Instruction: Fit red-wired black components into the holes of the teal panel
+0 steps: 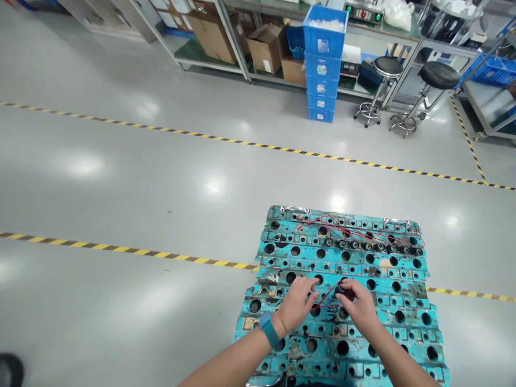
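Over a worn turquoise board [328, 345] full of round and square holes, both of my hands are at work. My right hand [360, 307] pinches a small black round part [345, 291] between thumb and fingers. Red wires [328, 293] run from that part toward my left hand [296, 302]. The left thumb and forefinger are apart beside the wires; whether they touch them I cannot tell. A blue band is on the left wrist. Farther up the board, several similar black round parts [355, 245] sit in a row, with red wires [342, 230] lying loosely behind them.
Beyond the board is a grey floor with yellow-and-black tape lines [226, 139]. Stacked blue bins [322, 70] stand in front of a workbench. Two black stools [437, 75] are to their right. Cardboard boxes [264, 48] fill the low shelf.
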Motion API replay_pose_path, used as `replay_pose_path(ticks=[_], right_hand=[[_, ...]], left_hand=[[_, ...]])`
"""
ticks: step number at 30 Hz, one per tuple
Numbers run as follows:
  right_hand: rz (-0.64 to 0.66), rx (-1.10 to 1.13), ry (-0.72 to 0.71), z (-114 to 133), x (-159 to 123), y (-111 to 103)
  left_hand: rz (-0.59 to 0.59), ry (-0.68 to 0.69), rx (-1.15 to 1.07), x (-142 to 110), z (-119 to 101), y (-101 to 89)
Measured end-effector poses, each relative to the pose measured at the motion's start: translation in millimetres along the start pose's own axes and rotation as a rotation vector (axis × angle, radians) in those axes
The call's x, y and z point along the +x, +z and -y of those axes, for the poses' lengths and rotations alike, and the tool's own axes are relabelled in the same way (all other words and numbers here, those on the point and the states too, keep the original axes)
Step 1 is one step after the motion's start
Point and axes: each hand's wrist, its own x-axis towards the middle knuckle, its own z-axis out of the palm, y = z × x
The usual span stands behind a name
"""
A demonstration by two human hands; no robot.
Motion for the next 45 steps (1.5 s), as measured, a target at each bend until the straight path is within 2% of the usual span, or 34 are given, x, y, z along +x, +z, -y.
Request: replay_pose_path(ticks=[2,4,6,7,9,12,14,17,19,21,24,29,31,34,39,42,45], right_hand=[[-0.001,0.028,0.044,22,26,9],[0.019,-0.004,0.069,41,46,18],[0.046,-0.05,0.067,53,61,27],[0.069,-0.074,0.047,56,66,32],[0.129,-0.126,-0.035,58,72,39],[0.229,-0.146,-0.161,56,73,47],[0.272,-0.125,-0.231,57,68,51],[0.265,-0.126,-0.37,66,61,55],[0.222,-0.146,-0.447,72,59,58],[0.167,-0.183,-0.487,75,64,64],[0.047,-0.253,-0.476,68,82,77],[-0.103,-0.373,-0.303,42,125,103],[-0.1,-0.431,-0.234,34,137,111],[-0.071,-0.484,-0.174,28,146,117],[-0.036,-0.551,-0.124,31,147,118],[0.036,-0.674,-0.079,36,148,116],[0.078,-0.745,-0.074,40,150,113]], left_hand=[[-0.008,-0.011,-0.074,4,0,-18.8],[0.037,-0.095,-0.185,10,-1,-32.7],[0.05,-0.188,-0.25,20,0,-43.4],[0.036,-0.193,-0.232,26,3,-48.8],[-0.012,-0.084,-0.083,41,12,-61.2],[-0.081,0.168,0.199,62,33,-82.1],[-0.087,0.241,0.343,73,47,-91.3],[0.04,0.199,0.506,82,61,-92.3],[0.154,0.135,0.575,86,66,-87.7],[0.215,0.104,0.611,93,69,-83.9],[0.199,0.065,0.633,112,74,-84.1],[0.139,-0.07,0.593,153,100,-88.6],[0.118,-0.123,0.555,159,112,-87.5],[0.096,-0.172,0.52,156,124,-85.4],[0.042,-0.179,0.532,146,127,-91.5],[0.006,-0.145,0.564,154,119,-95.1],[0.05,0.011,0.615,171,107,-93.1]])
